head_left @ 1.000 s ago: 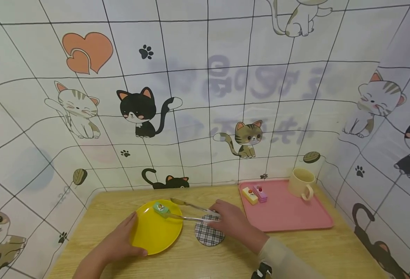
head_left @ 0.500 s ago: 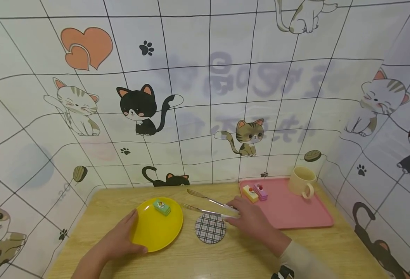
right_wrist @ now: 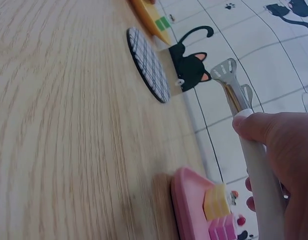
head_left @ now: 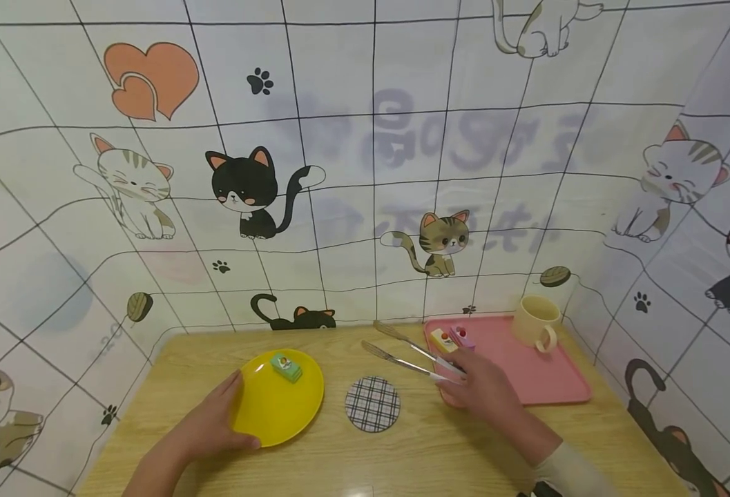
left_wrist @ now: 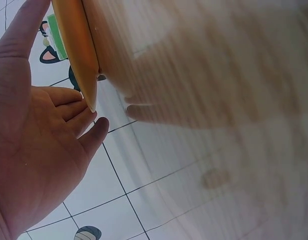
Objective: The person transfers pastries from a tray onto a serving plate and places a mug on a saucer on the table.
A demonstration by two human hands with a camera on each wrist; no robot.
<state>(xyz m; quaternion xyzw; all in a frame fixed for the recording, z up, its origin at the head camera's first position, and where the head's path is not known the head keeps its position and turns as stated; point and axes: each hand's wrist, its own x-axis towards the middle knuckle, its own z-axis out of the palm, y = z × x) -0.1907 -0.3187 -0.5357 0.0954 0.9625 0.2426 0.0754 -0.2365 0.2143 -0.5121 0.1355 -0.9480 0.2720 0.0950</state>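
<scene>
In the head view, my left hand [head_left: 212,422] spans the left rim of a yellow plate [head_left: 274,413], thumb near the front edge and fingers further back. The left wrist view shows the fingers of that hand [left_wrist: 49,135] fairly straight against the plate's edge [left_wrist: 76,45]. A small green toy cake slice [head_left: 286,367] lies on the plate. My right hand [head_left: 485,388] grips metal tongs [head_left: 411,352] by their white handle. The tongs' arms stand apart with nothing between them, pointing left. In the right wrist view, the thumb lies along the tongs' white handle [right_wrist: 261,175].
A round plaid coaster [head_left: 373,404] lies between plate and tray. The pink tray [head_left: 541,379] at right bears a yellow cake slice [head_left: 442,339], a pink one [head_left: 462,337] and a cream mug [head_left: 535,322]. Cat-patterned walls [head_left: 340,172] enclose the wooden table [head_left: 333,469] at back and sides.
My right hand has carried the tongs rightward, away from the green cake slice and over to the tray's left edge. The slice stays on the plate. My left hand keeps its place.
</scene>
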